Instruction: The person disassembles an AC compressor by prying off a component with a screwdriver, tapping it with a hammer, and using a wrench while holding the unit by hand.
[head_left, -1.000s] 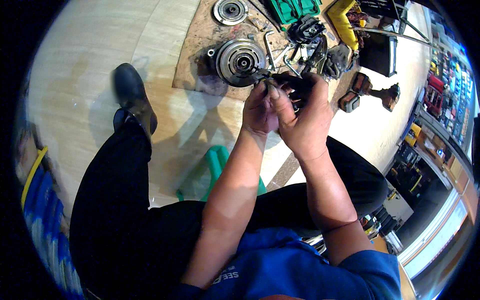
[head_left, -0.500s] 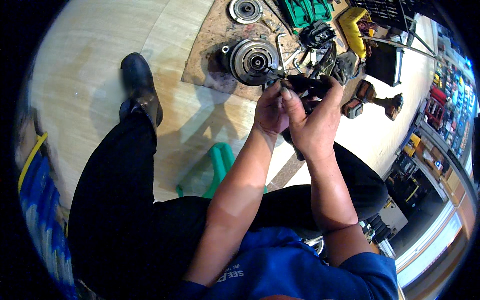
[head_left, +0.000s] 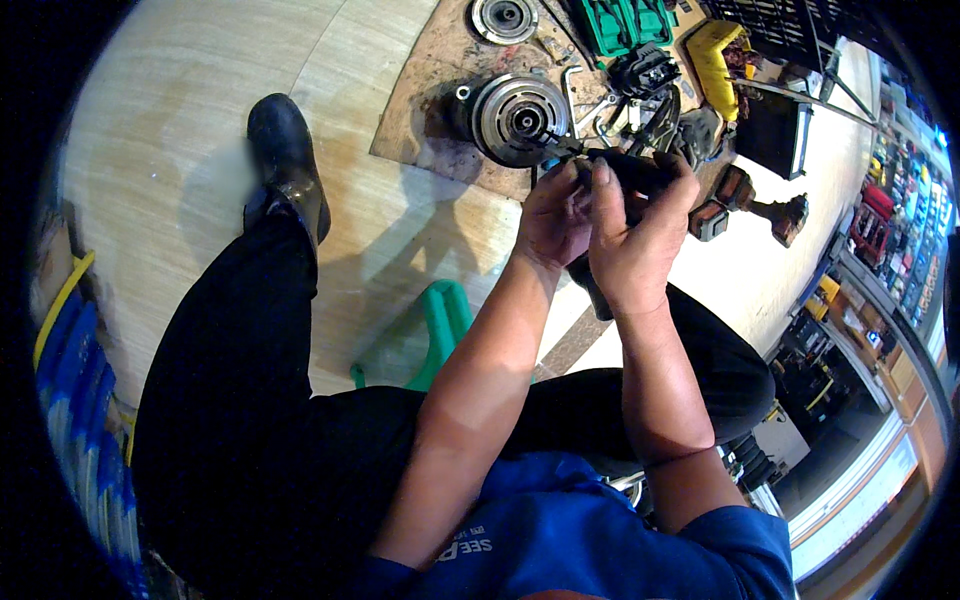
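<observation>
Where the two bare hands come close together, a dark, blocky object (head_left: 632, 170) sits at their fingertips, raised in front of the person. The right hand (head_left: 645, 240) closes around it, its thumb lying along the near side and its fingers bent over the far right end. The left hand (head_left: 553, 220) is curled at the object's left end, thumb upward; I cannot tell whether it pinches the object or only rests against it. A thin dark piece runs from there toward a round, grooved, grey metal disc assembly (head_left: 515, 120); whether it touches is unclear.

That assembly lies on a stained brown board (head_left: 410, 135), with a smaller silver metal disc (head_left: 504, 18) beyond it. To its right are an L-shaped silver metal key (head_left: 570, 95), a black moulded part (head_left: 643, 70), an open green plastic case (head_left: 625, 25) and a bent yellow object (head_left: 712, 60). Past the right hand, a red-and-black power tool (head_left: 735, 188) lies on the pale floor (head_left: 200, 90).

Nearer the body, a green plastic stool (head_left: 445, 320) shows beside the left forearm. Farther left, a black shoe (head_left: 285, 145) rests on the floor below black trousers (head_left: 260, 430).
</observation>
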